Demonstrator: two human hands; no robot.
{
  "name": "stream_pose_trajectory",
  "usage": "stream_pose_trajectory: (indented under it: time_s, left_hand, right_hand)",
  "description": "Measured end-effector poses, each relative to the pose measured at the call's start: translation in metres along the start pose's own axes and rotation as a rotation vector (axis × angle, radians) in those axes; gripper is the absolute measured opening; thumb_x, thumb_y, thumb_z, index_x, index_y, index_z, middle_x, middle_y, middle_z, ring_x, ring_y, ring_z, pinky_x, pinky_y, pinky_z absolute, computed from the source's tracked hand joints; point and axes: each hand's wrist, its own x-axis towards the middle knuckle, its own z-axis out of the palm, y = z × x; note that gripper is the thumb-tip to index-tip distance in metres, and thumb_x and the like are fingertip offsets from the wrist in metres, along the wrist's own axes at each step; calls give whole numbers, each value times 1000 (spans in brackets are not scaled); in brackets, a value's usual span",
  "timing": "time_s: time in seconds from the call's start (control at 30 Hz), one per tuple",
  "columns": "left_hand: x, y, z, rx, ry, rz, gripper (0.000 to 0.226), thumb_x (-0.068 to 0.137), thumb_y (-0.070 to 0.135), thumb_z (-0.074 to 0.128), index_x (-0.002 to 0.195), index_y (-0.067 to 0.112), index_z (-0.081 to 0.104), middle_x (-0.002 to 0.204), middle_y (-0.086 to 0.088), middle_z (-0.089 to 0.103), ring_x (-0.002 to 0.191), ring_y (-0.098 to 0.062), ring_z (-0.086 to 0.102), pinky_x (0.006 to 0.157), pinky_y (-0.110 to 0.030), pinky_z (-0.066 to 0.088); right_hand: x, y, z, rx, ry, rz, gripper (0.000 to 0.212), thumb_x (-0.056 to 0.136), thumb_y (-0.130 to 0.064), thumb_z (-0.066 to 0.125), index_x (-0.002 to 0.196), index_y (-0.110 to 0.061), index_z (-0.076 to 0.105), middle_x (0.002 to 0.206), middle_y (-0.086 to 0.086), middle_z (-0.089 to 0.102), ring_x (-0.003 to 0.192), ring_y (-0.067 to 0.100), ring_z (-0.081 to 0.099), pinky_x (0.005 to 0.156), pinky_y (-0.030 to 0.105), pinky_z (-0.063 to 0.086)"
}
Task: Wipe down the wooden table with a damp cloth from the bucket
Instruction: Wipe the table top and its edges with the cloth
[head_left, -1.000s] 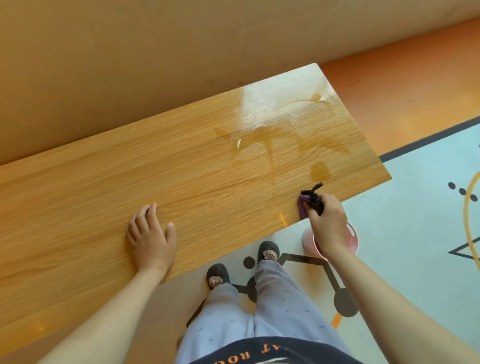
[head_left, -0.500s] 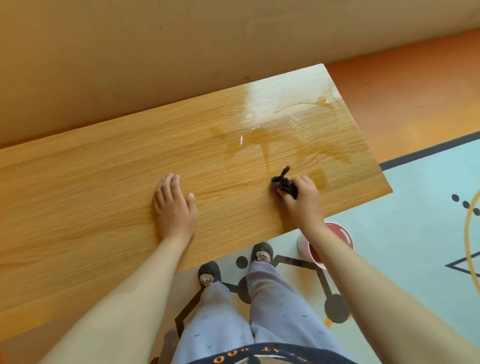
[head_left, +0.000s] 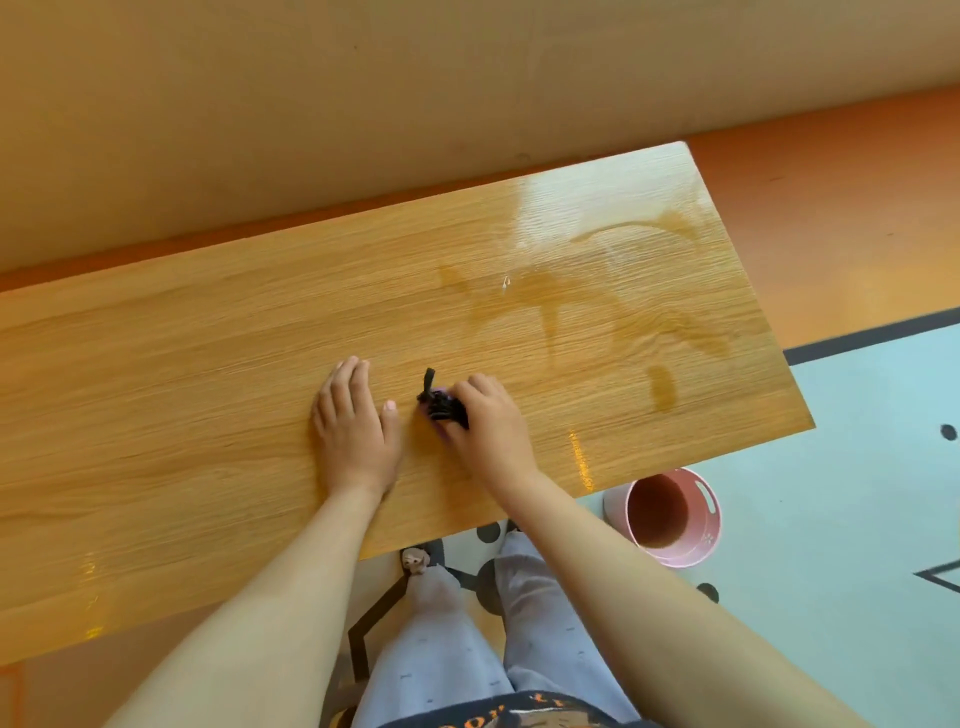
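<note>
Fingers (head_left: 470, 388) of my right hand (head_left: 488, 423) curl tightly around a bunched dark cloth with a purple underside (head_left: 440, 406), pressing it onto the long light-oak wooden table (head_left: 208, 395) near its middle. My left hand (head_left: 354, 428) lies flat just beside it, fingers straight, thumb tip short of the cloth, apparently bracing my weight as I lean over. Wadding the cloth likely gives a firmer scrub on one spot. Dark wet streaks (head_left: 550, 306) mark the table's right end, suggesting that part is done and the dry left stretch remains. A round pink plastic bucket (head_left: 716, 512) stands on the pale blue floor mat (head_left: 857, 467) off the front right corner, within reach for re-wetting. Half a second earlier the cloth was farther right, beside the small wet patch (head_left: 661, 387); it has since travelled left to meet the bracing hand, which has scarcely moved. A second ago it sat at the front edge above the bucket.
</note>
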Motion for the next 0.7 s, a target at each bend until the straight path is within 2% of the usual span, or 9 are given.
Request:
stream_pose_trajectory:
  time_s: [0.1,0.3,0.4,0.47,0.57,0.63,0.7]
  left_hand:
    - [1,0,-1,-2,-13,-8,57,88,30,39,139,6,38,146,-10,37,136,-29,30,113,-46,24]
    - [3,3,-3,11,-32,-26,58,88,33,36,139,6,39,146,-10,38,135,-29,32,112,-46,25]
    - [4,4,-4,19,-49,-31,58,88,33,35,139,6,39,145,-11,39,135,-29,32,111,-46,25]
    - [3,3,-5,29,-59,-35,58,89,34,35,139,7,38,146,-10,38,136,-29,32,111,-46,25]
    - [3,3,-5,37,-66,-44,57,89,33,36,140,7,38,146,-10,38,137,-28,31,112,-46,26]
    - [3,4,-6,54,-67,-49,58,89,33,37,140,7,39,146,-10,38,137,-28,31,112,-45,26]
    - [3,4,-6,64,-69,-52,58,89,34,36,140,7,39,146,-9,38,137,-27,31,112,-44,25]
  right_hand:
    - [25,22,-20,36,35,66,17,81,-17,67,93,-6,63,88,2,54,86,18,47,70,29,41]
    - [58,111,-95,-45,307,369,15,83,-14,66,91,-3,64,92,11,58,90,28,54,70,21,30]
    - [52,113,-93,-101,350,437,15,82,-11,64,94,-2,62,94,13,58,92,31,53,73,24,32]
    - [44,89,-71,-61,314,383,14,80,-7,64,93,-3,62,93,12,57,91,30,53,75,25,33]
    - [35,37,-26,26,124,181,18,76,-6,67,94,-7,63,91,6,56,89,23,50,74,22,34]
    - [43,11,-3,35,20,28,22,76,-11,70,96,-9,64,90,5,57,89,20,49,72,24,36]
    - [63,5,2,41,-24,-43,22,78,-18,71,97,-9,65,90,4,57,90,20,48,71,27,39]
